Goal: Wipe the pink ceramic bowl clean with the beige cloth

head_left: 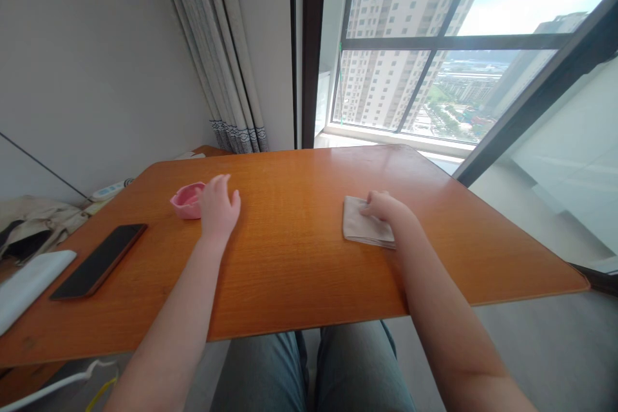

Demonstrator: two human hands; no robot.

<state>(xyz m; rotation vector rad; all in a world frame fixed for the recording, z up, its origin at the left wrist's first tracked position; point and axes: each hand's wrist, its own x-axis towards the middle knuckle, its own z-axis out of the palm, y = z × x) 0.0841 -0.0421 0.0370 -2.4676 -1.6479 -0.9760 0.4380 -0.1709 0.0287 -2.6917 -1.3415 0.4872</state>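
Observation:
A pink bowl with a wavy rim (186,202) stands on the left part of the wooden table. My left hand (219,207) is right beside it, covering its right side, with thumb and fingers apart. Whether a fingertip touches the bowl I cannot tell. Right of the middle lies a beige folded cloth (362,224), flat and in several layers. My right hand (386,209) grips the far right part of this cloth, thumb on top; the other fingers are partly hidden.
A black phone (99,262) and a white object (33,286) lie at the table's left edge. Behind the table (290,270) are a curtain (217,45) and a large window. White and yellow cables (62,383) hang below at the left.

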